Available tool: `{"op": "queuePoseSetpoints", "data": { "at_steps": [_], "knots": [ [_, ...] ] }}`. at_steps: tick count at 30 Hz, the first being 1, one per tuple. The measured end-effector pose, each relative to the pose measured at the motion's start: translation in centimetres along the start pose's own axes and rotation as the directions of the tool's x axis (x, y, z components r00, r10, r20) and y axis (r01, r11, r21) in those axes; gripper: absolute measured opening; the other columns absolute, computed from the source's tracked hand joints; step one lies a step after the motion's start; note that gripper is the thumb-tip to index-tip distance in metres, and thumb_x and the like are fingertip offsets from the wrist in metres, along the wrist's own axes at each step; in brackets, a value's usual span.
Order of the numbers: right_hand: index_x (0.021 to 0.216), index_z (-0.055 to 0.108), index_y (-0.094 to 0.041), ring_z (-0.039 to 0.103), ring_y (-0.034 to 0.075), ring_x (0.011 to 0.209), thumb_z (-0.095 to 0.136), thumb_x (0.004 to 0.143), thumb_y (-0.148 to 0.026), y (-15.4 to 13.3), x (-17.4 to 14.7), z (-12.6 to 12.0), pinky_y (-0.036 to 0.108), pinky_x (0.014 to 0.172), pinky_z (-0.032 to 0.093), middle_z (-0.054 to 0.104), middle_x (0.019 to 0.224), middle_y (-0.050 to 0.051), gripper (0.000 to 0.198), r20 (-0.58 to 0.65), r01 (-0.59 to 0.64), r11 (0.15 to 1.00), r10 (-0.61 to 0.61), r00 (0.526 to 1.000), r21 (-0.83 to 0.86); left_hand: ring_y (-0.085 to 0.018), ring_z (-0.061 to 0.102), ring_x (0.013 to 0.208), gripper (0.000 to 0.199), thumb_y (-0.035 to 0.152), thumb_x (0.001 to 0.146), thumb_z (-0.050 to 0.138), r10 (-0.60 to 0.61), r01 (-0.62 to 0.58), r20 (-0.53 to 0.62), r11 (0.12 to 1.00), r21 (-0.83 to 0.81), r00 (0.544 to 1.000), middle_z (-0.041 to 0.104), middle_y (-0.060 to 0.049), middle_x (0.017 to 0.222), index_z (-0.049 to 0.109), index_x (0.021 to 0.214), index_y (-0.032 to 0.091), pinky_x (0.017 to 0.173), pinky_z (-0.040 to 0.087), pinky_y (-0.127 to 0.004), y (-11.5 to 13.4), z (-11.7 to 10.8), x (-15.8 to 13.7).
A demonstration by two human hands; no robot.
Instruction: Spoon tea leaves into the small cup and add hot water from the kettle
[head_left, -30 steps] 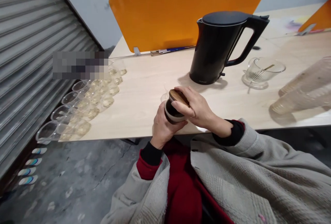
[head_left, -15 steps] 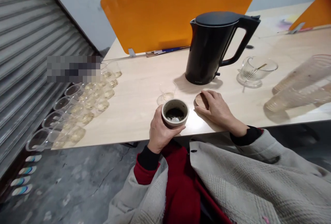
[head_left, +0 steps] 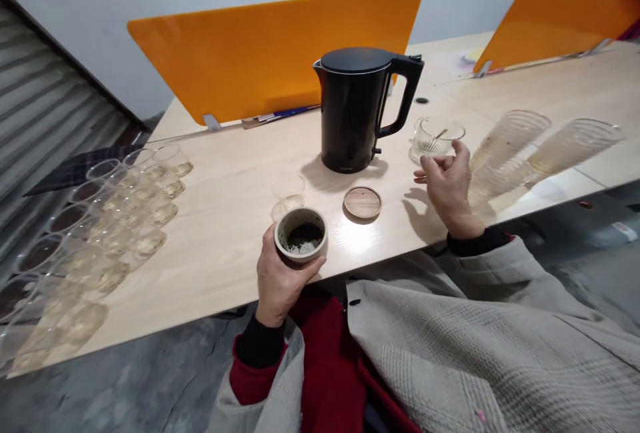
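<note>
My left hand (head_left: 281,281) is wrapped round a small pale ceramic jar (head_left: 323,246), whose open top shows dark loose bits like tea leaves and something whitish. On the table to its right lies a round wooden lid (head_left: 363,202). My right hand (head_left: 447,186) hovers with fingers apart and bent, holding nothing, just in front of a ribbed glass cup (head_left: 425,146). A thin stick-like spoon handle (head_left: 440,134) leans inside that cup. Directly behind the jar stands a clear plastic cup (head_left: 289,187).
A black electric kettle (head_left: 350,119) stands behind the lid. Stacks of clear plastic cups (head_left: 565,146) lean at the right. Several cups with pale liquid (head_left: 113,239) crowd the left end. An orange divider (head_left: 280,53) runs along the back of the table (head_left: 220,246).
My right hand has let go of the wooden lid, leaving it on the table, and moved right to the glass cup. My left hand still holds the jar. The view has turned right.
</note>
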State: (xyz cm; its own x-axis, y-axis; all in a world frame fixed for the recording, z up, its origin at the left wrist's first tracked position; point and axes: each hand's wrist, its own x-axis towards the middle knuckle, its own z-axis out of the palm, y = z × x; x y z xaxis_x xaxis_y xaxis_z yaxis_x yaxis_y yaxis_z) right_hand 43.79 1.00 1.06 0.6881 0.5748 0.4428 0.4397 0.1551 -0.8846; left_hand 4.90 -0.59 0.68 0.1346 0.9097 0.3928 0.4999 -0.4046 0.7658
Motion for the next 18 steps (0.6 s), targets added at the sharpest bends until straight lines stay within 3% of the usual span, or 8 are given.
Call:
{"op": "queuePoseSetpoints", "data": {
  "at_steps": [3,6,10,12,15,18],
  "knots": [
    [0.157,0.034,-0.016,0.066,0.015,0.061,0.071,0.090,-0.038,0.7,2.4,0.6,0.025,0.047,0.054,0.067,0.087,0.001,0.079,-0.020,-0.008,1.000,0.008,1.000,0.018,-0.034,0.071,0.125,0.090,0.043,0.068,0.095,0.002,-0.002,0.005,1.000,-0.011,1.000,0.069,-0.011,0.136,0.049,0.144,0.025,0.105,0.060,-0.050,0.1,0.0,0.1],
    [0.153,0.040,-0.014,0.066,0.014,0.059,0.063,0.091,-0.026,0.3,4.5,1.5,0.025,0.047,0.055,0.065,0.085,-0.001,0.068,-0.042,-0.141,0.987,0.138,0.989,-0.073,-0.034,0.071,0.124,0.090,0.044,0.068,0.095,0.004,-0.004,0.007,1.000,-0.013,1.000,0.069,-0.011,0.135,0.049,0.144,0.025,0.104,0.060,-0.050,0.1,0.0,0.1],
    [0.120,0.061,-0.014,0.057,0.007,0.050,0.057,0.091,-0.014,-0.4,6.9,2.3,0.020,0.047,0.050,0.062,0.078,-0.003,0.030,-0.076,-0.211,0.977,0.208,0.975,-0.036,-0.034,0.070,0.127,0.092,0.046,0.069,0.095,0.022,-0.022,0.008,1.000,-0.022,1.000,0.069,-0.012,0.136,0.048,0.144,0.024,0.108,0.058,-0.050,0.0,0.1,0.1],
    [0.100,0.063,-0.015,0.053,0.005,0.046,0.056,0.091,-0.009,-0.6,7.7,2.5,0.017,0.046,0.045,0.060,0.070,-0.004,0.013,-0.088,-0.232,0.973,0.230,0.969,-0.016,-0.034,0.069,0.128,0.094,0.047,0.068,0.096,0.031,-0.031,0.006,0.999,-0.027,0.999,0.068,-0.012,0.137,0.047,0.144,0.024,0.110,0.056,-0.051,0.0,0.1,0.0],
    [0.087,0.059,-0.018,0.053,0.005,0.044,0.053,0.092,-0.006,-1.0,8.1,2.5,0.017,0.044,0.042,0.057,0.064,-0.006,0.014,-0.132,-0.251,0.967,0.244,0.961,-0.040,-0.033,0.067,0.131,0.096,0.047,0.068,0.097,0.031,-0.030,0.022,0.999,-0.037,0.999,0.067,-0.013,0.139,0.046,0.145,0.024,0.113,0.055,-0.051,0.0,0.1,-0.1],
    [0.088,0.057,-0.021,0.058,0.007,0.046,0.051,0.094,-0.007,-1.7,7.2,2.0,0.020,0.045,0.043,0.058,0.065,-0.005,0.016,-0.182,-0.160,0.982,0.140,0.973,-0.103,-0.033,0.066,0.133,0.098,0.048,0.068,0.097,0.026,-0.024,0.037,0.999,-0.047,0.999,0.065,-0.013,0.142,0.045,0.147,0.024,0.114,0.054,-0.051,-0.1,0.2,-0.2]
  ]
}}
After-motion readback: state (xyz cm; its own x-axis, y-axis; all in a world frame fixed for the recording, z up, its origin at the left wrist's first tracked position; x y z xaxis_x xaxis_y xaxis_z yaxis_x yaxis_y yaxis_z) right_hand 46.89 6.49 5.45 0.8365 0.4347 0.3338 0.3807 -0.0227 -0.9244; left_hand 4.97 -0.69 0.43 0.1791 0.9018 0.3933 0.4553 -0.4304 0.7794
